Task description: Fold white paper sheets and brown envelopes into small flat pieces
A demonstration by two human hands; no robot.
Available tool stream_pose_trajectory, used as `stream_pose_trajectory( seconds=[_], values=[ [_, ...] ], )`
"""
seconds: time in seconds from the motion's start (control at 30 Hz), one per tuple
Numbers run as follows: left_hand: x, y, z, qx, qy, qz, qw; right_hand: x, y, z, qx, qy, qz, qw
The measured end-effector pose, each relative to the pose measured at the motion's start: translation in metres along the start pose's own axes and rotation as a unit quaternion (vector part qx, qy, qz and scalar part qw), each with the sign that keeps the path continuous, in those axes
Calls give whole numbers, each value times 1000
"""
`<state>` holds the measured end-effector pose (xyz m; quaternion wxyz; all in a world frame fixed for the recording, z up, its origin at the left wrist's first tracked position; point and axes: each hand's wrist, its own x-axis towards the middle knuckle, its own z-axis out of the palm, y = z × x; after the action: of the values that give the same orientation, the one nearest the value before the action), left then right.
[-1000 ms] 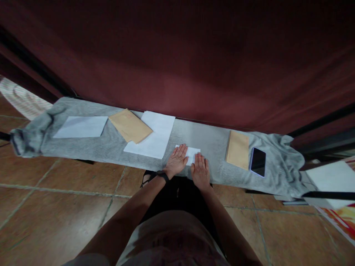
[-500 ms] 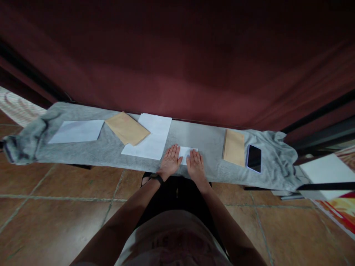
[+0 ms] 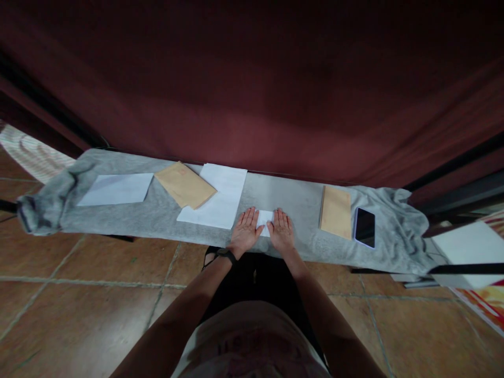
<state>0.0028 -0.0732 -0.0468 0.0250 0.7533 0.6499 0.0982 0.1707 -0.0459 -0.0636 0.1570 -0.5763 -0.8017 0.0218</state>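
Note:
A small folded white paper [image 3: 264,222] lies near the front edge of the grey cloth [image 3: 291,199]. My left hand [image 3: 245,229] rests flat on its left side, fingers stretched out, with a dark band on the wrist. On the paper's right side my right hand [image 3: 281,230] lies flat too, its fingers extended. Both thumbs point inward over the paper. Large white sheets [image 3: 224,197] lie just left of my left hand, partly under a stack of tan envelopes [image 3: 184,184].
Another white sheet [image 3: 118,189] lies at the far left of the cloth. To the right are a second tan stack [image 3: 336,211] and a phone [image 3: 365,227]. A dark red curtain [image 3: 252,131] hangs behind the cloth-covered surface.
My right hand has shifted slightly on the small paper, its fingers now pointing more straight ahead. The whole view has moved a little, so everything appears slightly further right.

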Motion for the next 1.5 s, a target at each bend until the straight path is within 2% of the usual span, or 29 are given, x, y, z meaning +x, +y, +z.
stream_pose_trajectory(
  seconds=[0.13,0.4,0.83,0.97,1.27,1.5],
  values=[
    [0,-1,1,-2,-2,4,1000,-7,5,0,-7,26,-4,1000],
    [0,1,0,7,0,-2,1000,-24,14,-10,-15,24,-11,1000],
    [1,2,0,9,-1,1,1000,-53,15,-19,-6,26,-18,999],
    [2,5,-3,10,6,45,999,-56,14,-20,-5,32,-12,999],
    [-6,31,-6,-21,-33,181,983,-57,13,-21,-6,37,-17,999],
    [-8,34,-13,-34,-35,211,976,-57,15,-17,-4,49,-28,998]
  ],
)
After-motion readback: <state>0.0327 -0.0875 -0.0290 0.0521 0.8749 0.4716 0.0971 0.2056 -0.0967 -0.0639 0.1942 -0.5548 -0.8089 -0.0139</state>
